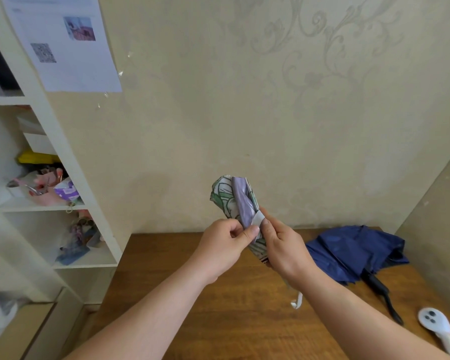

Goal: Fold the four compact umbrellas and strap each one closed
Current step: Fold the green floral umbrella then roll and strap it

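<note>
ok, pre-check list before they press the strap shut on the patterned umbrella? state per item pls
1. Canopy of the green and white umbrella rolled tight: ok, bundled with no loose panels showing.
2. Purple strap laid across the roll: ok.
3. White fastener tab pinched: ok, between left hand and right hand.
4. Body supported: ok, right hand wraps the lower end above the wooden table.
5. Fastener mated: cannot tell, fingers cover it.
6. Others done: not ok, blue umbrella lies loose on the table.
</note>
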Tool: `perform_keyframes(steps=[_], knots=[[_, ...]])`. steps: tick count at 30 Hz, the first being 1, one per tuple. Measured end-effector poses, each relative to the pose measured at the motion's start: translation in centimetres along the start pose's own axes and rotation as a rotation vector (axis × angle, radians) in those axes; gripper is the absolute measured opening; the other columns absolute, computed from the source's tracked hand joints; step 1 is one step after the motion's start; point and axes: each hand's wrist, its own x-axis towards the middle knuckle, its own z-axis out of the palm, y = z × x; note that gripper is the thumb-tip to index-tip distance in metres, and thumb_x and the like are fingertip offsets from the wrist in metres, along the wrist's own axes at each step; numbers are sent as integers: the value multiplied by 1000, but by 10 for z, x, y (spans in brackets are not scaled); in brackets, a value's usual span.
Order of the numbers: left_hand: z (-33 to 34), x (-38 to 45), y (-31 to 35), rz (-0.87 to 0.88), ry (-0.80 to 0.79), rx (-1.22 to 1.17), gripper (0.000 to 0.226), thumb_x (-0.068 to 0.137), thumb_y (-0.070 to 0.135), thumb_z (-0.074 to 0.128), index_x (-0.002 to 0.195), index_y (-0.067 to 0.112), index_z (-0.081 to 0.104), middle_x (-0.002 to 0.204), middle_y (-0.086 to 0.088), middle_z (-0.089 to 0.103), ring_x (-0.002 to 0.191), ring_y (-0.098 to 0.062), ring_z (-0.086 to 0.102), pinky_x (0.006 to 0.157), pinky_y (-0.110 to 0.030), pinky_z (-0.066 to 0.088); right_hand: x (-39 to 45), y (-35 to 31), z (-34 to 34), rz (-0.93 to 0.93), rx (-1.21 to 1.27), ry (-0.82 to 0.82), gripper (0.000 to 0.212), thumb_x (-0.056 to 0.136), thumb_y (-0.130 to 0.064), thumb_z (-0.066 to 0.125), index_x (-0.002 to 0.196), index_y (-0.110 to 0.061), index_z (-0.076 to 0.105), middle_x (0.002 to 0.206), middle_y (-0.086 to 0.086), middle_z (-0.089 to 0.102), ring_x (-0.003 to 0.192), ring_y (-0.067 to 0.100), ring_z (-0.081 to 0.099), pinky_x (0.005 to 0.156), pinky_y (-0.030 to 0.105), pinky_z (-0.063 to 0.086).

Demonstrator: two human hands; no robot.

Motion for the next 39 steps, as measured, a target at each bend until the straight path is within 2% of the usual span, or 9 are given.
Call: perform_keyframes(steps=[4,7,12,20,25,30,33,36,39], knots=[[-5,-1,3,231,168,345,22,101,55,58,98,34,56,99,11,57,84,-7,58,69,-26,49,4,5,2,-64,-107,-27,45,105,-62,26,150,-65,32,110,-9,72,100,17,66,77,33,51],[-11,1,9,201,104,455,24,105,57,47,121,44,58,115,12,51,94,-6,58,77,-28,50,4,4,4,-74,-124,-39,45,105,-63,26,150,-64,32,116,-12,71,107,13,64,88,40,56],[-14,8,2,37,-55,240,41,104,62,47,95,31,72,102,3,60,85,-4,60,71,-26,47,7,13,9,-63,-99,-68,48,103,-66,27,151,-60,35,112,-10,71,100,17,66,84,40,58],[-14,5,3,-83,-154,-45,18,104,43,63,102,29,74,107,4,69,94,-5,63,69,-19,49,9,19,14,-65,-89,-106,47,105,-63,28,151,-56,40,107,-7,70,89,15,62,75,33,51],[-19,9,-1,-232,-183,-336,19,104,33,65,95,20,76,104,3,78,110,-18,69,101,-44,56,4,8,12,25,86,-106,40,110,-50,37,149,-50,48,124,-15,70,106,6,66,75,19,48],[-27,9,4,-264,-224,-696,24,105,8,57,94,8,79,101,-10,77,105,-21,72,106,-41,55,4,0,6,131,368,-198,37,111,-42,38,143,-58,48,75,0,71,61,21,62,53,35,49],[-32,11,0,-250,-234,-823,26,104,6,56,94,7,81,104,-15,73,107,-24,69,107,-46,54,2,-6,-2,153,462,-296,49,104,-48,55,150,-60,39,71,7,65,59,28,56,54,39,48],[-32,9,-1,-210,-248,-815,18,104,7,56,100,4,74,111,-20,68,109,-27,65,100,-41,55,1,-7,-1,114,357,-322,86,79,-57,84,147,-67,31,79,2,69,58,25,55,55,36,49],[-30,10,-2,-209,-250,-854,15,103,6,59,92,6,70,120,-26,68,125,-31,66,111,-42,49,-1,-13,4,64,331,-300,63,82,-28,85,131,-53,54,81,3,66,55,26,50,51,37,47]])
